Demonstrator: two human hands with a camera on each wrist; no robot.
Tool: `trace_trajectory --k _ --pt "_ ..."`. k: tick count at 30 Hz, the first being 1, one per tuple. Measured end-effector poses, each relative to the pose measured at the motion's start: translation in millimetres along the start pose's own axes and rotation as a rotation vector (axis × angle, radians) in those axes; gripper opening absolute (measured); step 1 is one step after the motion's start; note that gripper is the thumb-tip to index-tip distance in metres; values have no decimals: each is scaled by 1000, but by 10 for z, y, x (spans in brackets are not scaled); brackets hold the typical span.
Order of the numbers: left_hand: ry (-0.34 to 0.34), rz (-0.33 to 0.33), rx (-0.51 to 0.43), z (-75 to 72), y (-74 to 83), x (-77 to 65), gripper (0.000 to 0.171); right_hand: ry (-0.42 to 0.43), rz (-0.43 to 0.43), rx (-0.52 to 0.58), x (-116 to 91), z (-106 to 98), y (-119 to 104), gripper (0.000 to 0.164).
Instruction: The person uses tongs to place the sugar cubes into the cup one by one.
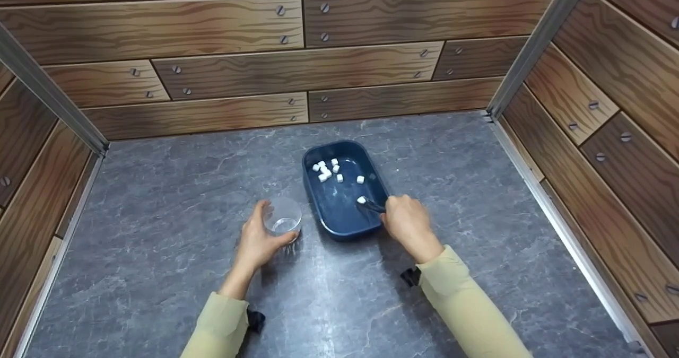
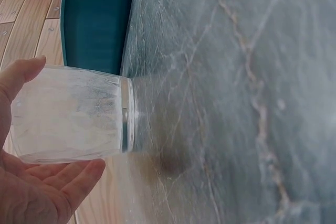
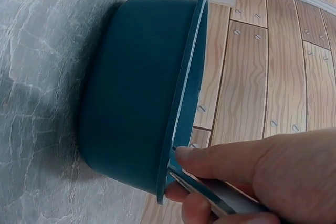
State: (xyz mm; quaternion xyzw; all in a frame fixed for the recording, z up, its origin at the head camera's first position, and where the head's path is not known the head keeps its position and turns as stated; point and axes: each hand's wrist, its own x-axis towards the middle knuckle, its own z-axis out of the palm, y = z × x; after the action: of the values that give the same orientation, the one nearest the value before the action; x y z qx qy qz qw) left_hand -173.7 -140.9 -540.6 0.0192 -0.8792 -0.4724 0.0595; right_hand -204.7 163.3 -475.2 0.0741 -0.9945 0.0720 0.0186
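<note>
Pale sleeves [image 1: 472, 299] reach in: the right hand [image 1: 408, 223] grips tongs [image 3: 202, 189], perhaps pinching a white cube [image 1: 362, 200] inside the blue tray [image 1: 345, 219]; the left hand [image 1: 260, 241], half-curled, holds a clear cup [image 1: 285, 212] beside it, seemingly steadying it.

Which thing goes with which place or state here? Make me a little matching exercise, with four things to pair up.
Things:
1. Clear cup
2. Container
3. Tongs
4. White cube cluster

Places or states:
A. Held in the right hand
B. Inside, toward the far end
C. Between the thumb and fingers of the left hand
D. Blue, with rounded corners

Right pairs: 1-C, 2-D, 3-A, 4-B
</note>
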Motion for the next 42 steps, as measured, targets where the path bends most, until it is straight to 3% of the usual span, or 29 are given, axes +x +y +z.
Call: trace_trajectory --k 13,24,34,42 --pt "0 -9 9 -5 -9 10 94 0 -3 -4 11 18 12 24" --pt "-11 -18 9 -20 -8 36 99 48 -31 77 -66 -3 52 23" --pt "-14 31 -16 -34 -50 65 89 82 -72 156 -151 -109 10 14" --pt "-21 11 9 -30 -34 60 91 97 -122 220 -187 -156 -39 14"
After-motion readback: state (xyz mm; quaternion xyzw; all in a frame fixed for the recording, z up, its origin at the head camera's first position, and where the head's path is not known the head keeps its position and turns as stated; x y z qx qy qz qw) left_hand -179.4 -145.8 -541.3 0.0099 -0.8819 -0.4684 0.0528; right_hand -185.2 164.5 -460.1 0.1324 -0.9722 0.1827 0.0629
